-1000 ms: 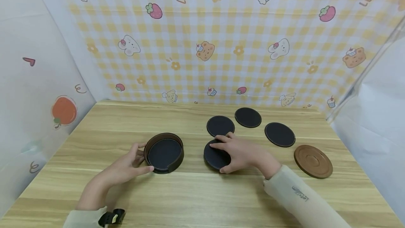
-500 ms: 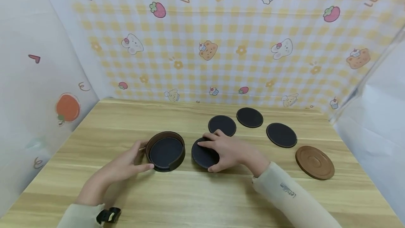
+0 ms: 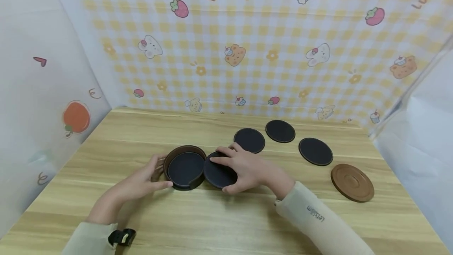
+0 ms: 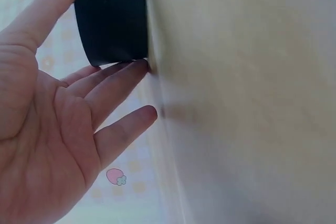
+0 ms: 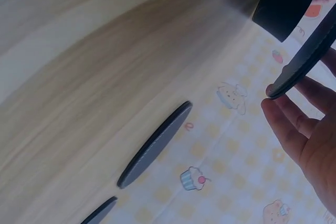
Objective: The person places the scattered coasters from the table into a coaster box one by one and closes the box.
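A round black coaster holder (image 3: 196,183) with a brown inner wall and a front notch stands left of centre in the head view. My left hand (image 3: 143,184) holds its left side, thumb at the front and fingers behind. Its black outer wall (image 4: 113,19) shows between thumb and fingertips in the left wrist view. My right hand (image 3: 247,171) grips a round black coaster (image 3: 218,173) by its edges. That coaster's left edge overlaps the holder's right rim in the head view. In the right wrist view it is tilted, raised off the wooden table, close to the holder.
Three black coasters lie on the table behind and right of my right hand: a near one (image 3: 249,140), a far one (image 3: 280,131) and a right one (image 3: 315,151). A brown round wooden disc (image 3: 352,182) lies farther right. A patterned cloth (image 3: 226,50) hangs behind.
My right hand has carried the black coaster leftward across the table, right up to the holder. My left hand has stayed at the holder's left side.
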A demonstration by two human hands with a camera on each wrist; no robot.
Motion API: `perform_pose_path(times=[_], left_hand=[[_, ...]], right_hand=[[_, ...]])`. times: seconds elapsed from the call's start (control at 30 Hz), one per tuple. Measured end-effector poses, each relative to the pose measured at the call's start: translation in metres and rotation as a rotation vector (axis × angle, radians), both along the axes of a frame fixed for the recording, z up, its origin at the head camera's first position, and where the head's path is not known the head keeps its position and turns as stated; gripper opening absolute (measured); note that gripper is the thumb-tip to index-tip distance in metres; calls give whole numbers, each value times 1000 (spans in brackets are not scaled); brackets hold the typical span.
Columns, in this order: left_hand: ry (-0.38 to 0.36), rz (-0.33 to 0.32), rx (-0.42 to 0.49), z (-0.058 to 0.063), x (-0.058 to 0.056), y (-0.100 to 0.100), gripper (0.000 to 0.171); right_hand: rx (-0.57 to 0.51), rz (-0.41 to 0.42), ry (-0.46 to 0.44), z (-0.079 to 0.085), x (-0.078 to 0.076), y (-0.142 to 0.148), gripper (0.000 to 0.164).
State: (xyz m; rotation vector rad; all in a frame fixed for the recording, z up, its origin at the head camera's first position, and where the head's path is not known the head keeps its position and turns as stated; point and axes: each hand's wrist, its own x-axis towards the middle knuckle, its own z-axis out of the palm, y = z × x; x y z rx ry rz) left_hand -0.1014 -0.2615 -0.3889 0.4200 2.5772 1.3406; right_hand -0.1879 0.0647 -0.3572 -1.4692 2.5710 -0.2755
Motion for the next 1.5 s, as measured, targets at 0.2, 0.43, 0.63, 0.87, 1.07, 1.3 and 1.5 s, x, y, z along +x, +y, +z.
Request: perform_pose_path(times=[0.2,0.43,0.63,0.87,1.07,1.3,1.5], left_hand=[[-5,-4,16,1,-4,0,73],[-8,-1,21,1,-3,0,71],[-31,-21,26,2,-3,-2,73],[-96,-29,11,5,-6,-5,83],[-129,-20,-27,7,-8,-5,89],[-143,-14,-20,8,-9,-7,91],[-149,-23,-7,7,-9,-7,92]], right_hand=[[-13,6,18,1,2,-12,79],[-23,34,58,3,2,-31,80],[-7,53,73,6,2,-48,81],[-12,87,75,6,-2,-65,79],[-7,105,60,6,-5,-75,80],[-17,108,72,2,-9,-85,78],[11,119,86,-1,-10,-93,79]])
